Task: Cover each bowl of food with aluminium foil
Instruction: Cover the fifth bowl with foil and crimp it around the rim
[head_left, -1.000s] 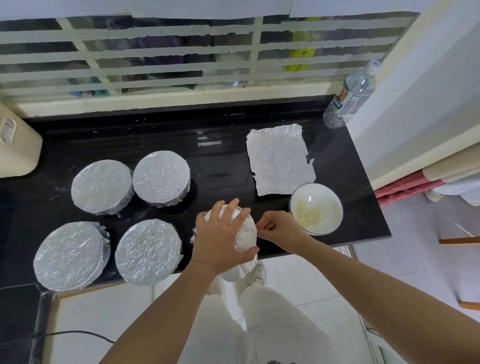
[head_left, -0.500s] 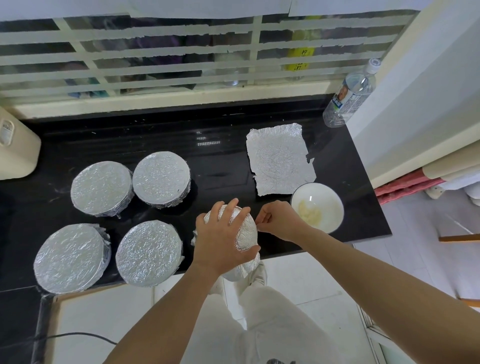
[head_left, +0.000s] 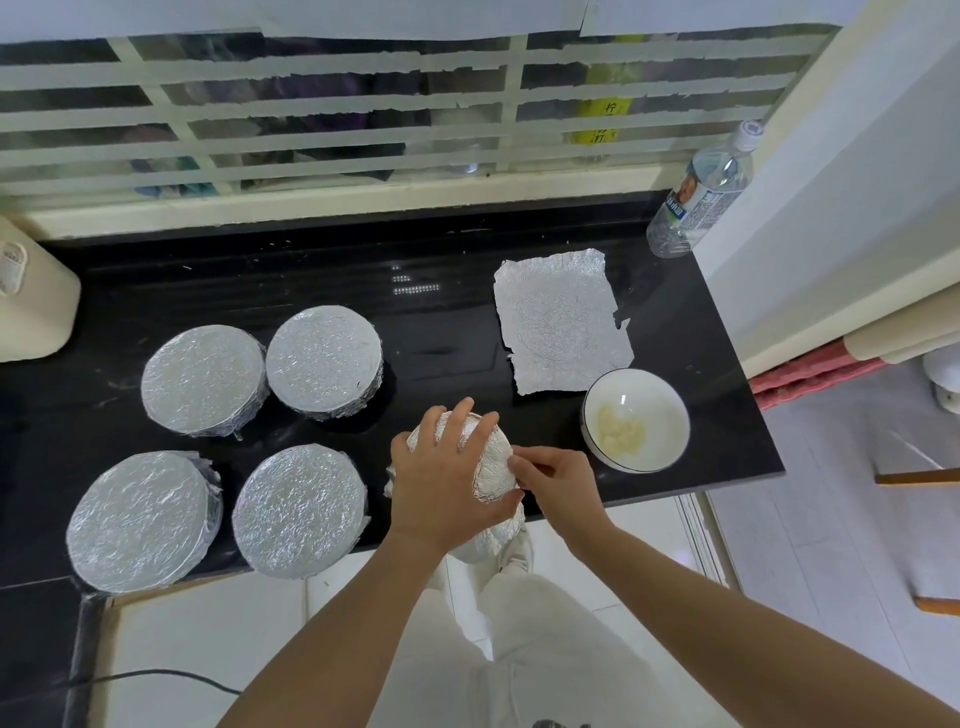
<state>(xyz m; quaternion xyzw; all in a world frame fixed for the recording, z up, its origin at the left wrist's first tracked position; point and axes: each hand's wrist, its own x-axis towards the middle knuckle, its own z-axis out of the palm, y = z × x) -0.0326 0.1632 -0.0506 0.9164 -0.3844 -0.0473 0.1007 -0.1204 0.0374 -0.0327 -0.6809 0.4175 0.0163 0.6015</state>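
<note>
My left hand (head_left: 445, 480) lies spread over the top of a foil-wrapped bowl (head_left: 493, 457) at the black counter's front edge, its thumb curled round the near side. My right hand (head_left: 558, 480) pinches the foil at the bowl's right rim. Several other foil-covered bowls stand to the left, among them one at the back (head_left: 324, 359) and one at the front (head_left: 298, 508). An uncovered white bowl (head_left: 655, 400) with pale food stands to the right. A loose foil sheet (head_left: 561, 319) lies flat behind it.
A clear water bottle (head_left: 698, 195) stands at the counter's back right corner by the wall. A cream appliance (head_left: 31, 306) sits at the far left. The barred window runs behind the black counter (head_left: 441, 312). White floor tiles lie below the front edge.
My right hand has slid down along the bowl's right side toward the front, still working the foil edge. My left hand stays on top. The view has shifted slightly.
</note>
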